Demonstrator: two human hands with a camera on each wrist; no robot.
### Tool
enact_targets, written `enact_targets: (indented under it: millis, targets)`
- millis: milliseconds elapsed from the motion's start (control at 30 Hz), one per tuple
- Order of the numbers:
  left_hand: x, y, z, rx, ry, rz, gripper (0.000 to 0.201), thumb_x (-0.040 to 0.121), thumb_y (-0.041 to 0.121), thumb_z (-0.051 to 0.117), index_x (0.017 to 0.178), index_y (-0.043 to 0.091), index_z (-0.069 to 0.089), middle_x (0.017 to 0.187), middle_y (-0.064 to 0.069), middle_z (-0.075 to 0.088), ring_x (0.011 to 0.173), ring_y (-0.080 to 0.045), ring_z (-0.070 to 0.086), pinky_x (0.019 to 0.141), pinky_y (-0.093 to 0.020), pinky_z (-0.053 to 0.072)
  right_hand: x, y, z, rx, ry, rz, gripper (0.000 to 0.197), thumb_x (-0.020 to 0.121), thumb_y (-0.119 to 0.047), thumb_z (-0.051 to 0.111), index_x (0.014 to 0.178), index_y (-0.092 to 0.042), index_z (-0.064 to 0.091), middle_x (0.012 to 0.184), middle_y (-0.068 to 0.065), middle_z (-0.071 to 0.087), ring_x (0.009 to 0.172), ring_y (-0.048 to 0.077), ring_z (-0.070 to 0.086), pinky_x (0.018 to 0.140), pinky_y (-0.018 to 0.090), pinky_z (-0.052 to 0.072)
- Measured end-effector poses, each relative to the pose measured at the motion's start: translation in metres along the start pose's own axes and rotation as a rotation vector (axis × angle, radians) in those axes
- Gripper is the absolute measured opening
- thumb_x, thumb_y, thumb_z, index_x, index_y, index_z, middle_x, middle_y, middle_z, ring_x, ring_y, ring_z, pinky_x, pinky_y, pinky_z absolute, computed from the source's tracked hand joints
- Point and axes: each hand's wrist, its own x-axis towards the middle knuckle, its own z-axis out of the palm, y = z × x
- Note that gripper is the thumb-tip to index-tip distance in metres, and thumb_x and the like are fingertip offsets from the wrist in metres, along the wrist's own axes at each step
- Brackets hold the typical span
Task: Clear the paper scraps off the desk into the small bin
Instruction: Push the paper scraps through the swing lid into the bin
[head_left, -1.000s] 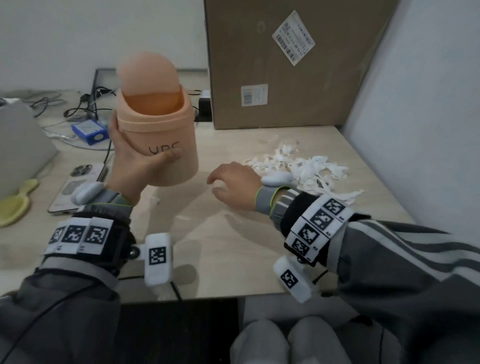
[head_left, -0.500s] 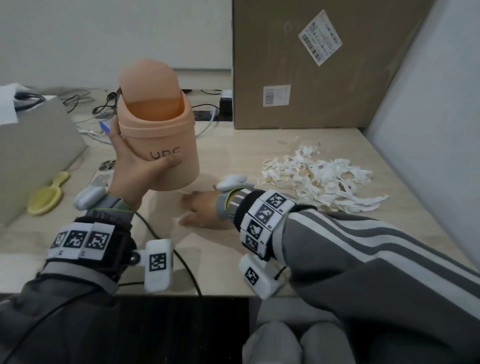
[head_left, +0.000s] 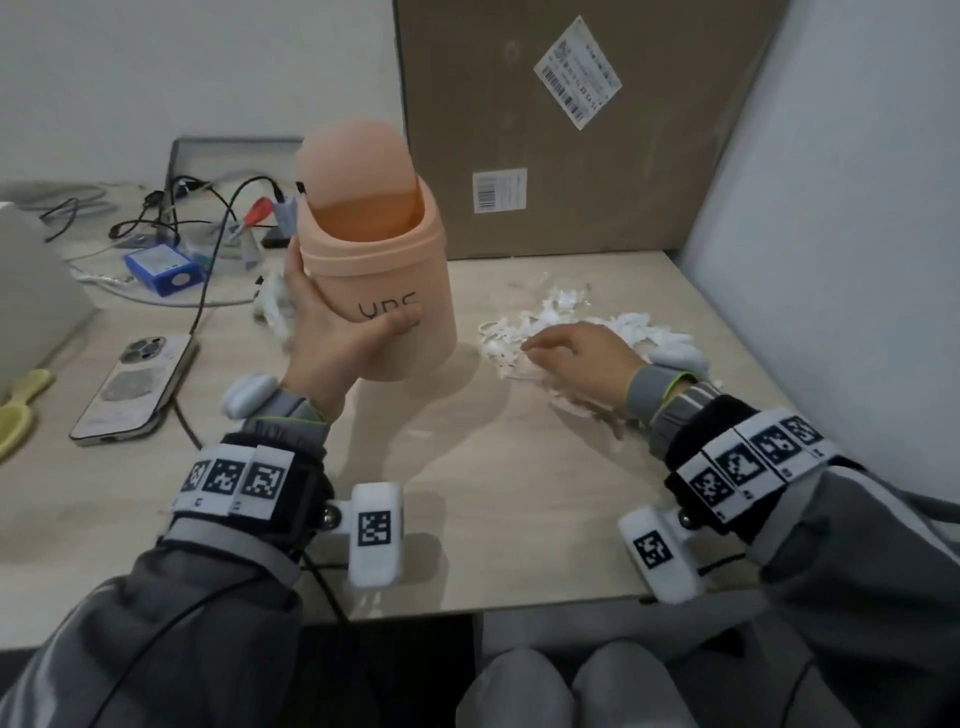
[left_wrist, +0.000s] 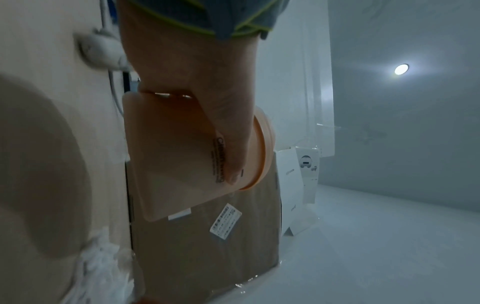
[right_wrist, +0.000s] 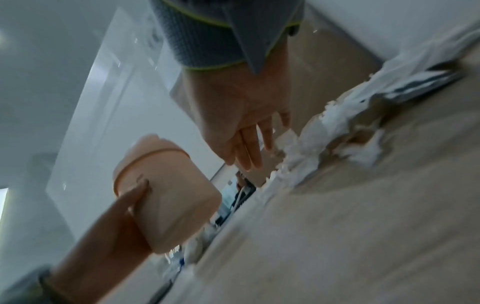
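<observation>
Paper scraps (head_left: 566, 332) lie heaped on the bench (head_left: 519, 467) under your right hand's (head_left: 576, 358) straight fingers; your left hand (head_left: 332, 338) grips the bin (head_left: 384, 270), lifted.

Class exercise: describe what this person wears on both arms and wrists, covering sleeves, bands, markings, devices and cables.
Both arms wear grey jacket sleeves; the right sleeve shows white stripes. Each wrist has a black band with square black-and-white coded markers: left band, right band. A white camera block with one marker hangs below each wrist. A black cable runs along the left sleeve. Grey cuffs have yellow-green edging.
</observation>
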Motion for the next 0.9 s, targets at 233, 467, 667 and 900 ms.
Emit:
enact_targets:
  millis: [233,467,667,900]
  targets:
    - [0.005,-0.014,0.041,-0.070,-0.034,-0.019,0.132,0.054,0.031,0.091,0.156,0.025,0.007,0.145,0.006,0.045,0.128,-0.009,0.052,0.102,-0.035,0.052,-0.019,0.046,-0.049,0.471,0.058,0.247,0.028,0.095,-0.026,0.049,0.079,-0.010,0.065,0.070,0.006,0.063,0.056,0.015,0.056,0.049,0.024,0.033]
    - [0.007,-0.030,0.057,-0.093,-0.042,-0.023,0.131,0.054,0.030,0.091,0.155,0.028,0.008,0.145,0.008,0.046,0.127,-0.007,0.054,0.099,-0.031,0.054,-0.031,0.059,-0.048,0.320,-0.553,0.327,0.037,0.093,-0.043,0.046,0.085,-0.012,0.065,0.076,0.008,0.071,0.060,0.017,0.067,0.048,0.020,0.042]
    - [0.012,-0.036,0.059,-0.081,-0.035,0.008,0.129,0.057,0.030,0.091,0.156,0.026,0.007,0.150,0.004,0.042,0.132,-0.011,0.051,0.106,-0.043,0.050,-0.007,0.061,-0.031,0.519,-0.457,0.244,0.029,0.097,-0.029,0.045,0.109,-0.010,0.062,0.092,0.007,0.070,0.081,0.017,0.066,0.062,0.023,0.049]
    - [0.014,-0.040,0.056,-0.023,-0.022,0.047,0.130,0.059,0.032,0.091,0.156,0.024,0.005,0.154,0.003,0.038,0.137,-0.011,0.046,0.110,-0.044,0.047,0.003,0.081,-0.038,0.601,0.235,0.192,0.017,0.088,-0.021,0.062,0.072,-0.016,0.062,0.063,0.001,0.059,0.046,0.008,0.047,0.040,0.017,0.029]
